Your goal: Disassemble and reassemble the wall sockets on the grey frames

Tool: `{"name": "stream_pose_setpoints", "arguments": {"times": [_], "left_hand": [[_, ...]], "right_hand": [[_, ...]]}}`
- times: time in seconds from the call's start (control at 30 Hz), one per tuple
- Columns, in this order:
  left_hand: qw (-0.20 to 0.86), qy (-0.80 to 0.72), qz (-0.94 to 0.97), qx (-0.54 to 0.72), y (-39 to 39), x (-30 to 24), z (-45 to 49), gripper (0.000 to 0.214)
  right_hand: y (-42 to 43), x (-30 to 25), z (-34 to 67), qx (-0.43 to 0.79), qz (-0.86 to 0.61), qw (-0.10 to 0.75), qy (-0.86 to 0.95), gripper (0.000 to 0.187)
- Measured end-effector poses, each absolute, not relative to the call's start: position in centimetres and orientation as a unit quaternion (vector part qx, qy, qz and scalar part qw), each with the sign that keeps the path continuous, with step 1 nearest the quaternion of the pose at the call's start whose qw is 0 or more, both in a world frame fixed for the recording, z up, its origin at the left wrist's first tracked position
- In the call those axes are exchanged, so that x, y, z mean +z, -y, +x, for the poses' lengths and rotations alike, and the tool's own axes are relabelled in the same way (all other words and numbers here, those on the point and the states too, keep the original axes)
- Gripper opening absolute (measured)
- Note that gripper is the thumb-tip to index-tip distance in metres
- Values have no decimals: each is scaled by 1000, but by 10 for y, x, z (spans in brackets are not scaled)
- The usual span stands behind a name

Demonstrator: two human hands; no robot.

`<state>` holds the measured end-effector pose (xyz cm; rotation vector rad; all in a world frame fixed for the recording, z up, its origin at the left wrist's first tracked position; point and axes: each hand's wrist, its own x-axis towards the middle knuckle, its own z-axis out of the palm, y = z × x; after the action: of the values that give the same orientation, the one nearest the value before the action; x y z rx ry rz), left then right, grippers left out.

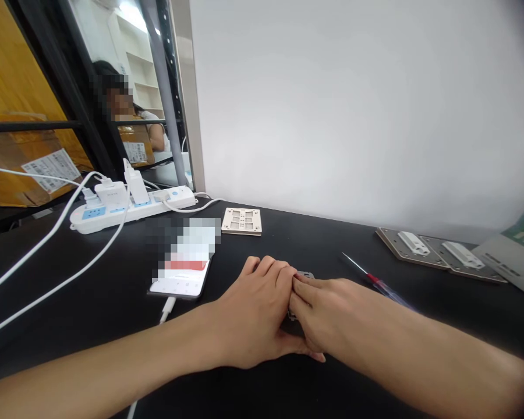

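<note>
At the middle of the black table, my left hand (262, 311) and my right hand (332, 305) press together around a small greyish plate with cutouts (306, 274). Only its far edge and a jagged bit between the hands show; the rest is hidden. The left fingers curl over its left side, with that thumb reaching under the right hand. My right fingers are bent down onto it from the other side. Right of the hands lies a screwdriver (372, 278) with a red-and-clear handle, partly behind my right forearm.
A phone (181, 285) with a white charging cable (167, 309) lies left of my hands. Beyond it are a white power strip (135, 210) and a pale slotted square plate (241, 221). Two boards with white blocks (413, 243) lie at right. Behind the shelf frame sits a person (157, 137).
</note>
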<state>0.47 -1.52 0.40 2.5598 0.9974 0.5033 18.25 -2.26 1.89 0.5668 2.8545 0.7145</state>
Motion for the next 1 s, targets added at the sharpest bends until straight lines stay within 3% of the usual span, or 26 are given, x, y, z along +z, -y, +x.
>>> {"name": "stream_pose_setpoints", "arguments": {"times": [0.2,0.3,0.4,0.6,0.77,1.0], "left_hand": [[159,-356,905,170,15,2,8,60],[136,-366,904,176,16,-3,8,62],[125,-379,901,173,18,-5,8,63],[149,-393,893,159,23,-3,8,64],[142,-399,894,148,24,-5,9,69],[131,-393,890,188,22,-9,11,65]], "right_hand": [[24,18,186,239,212,61,-946,36],[19,5,190,192,250,-22,-949,27],[16,-3,187,206,244,-89,-944,31],[22,2,184,234,194,-23,-952,36],[22,16,187,163,212,-50,-962,27],[29,20,198,162,220,-88,-958,45]]}}
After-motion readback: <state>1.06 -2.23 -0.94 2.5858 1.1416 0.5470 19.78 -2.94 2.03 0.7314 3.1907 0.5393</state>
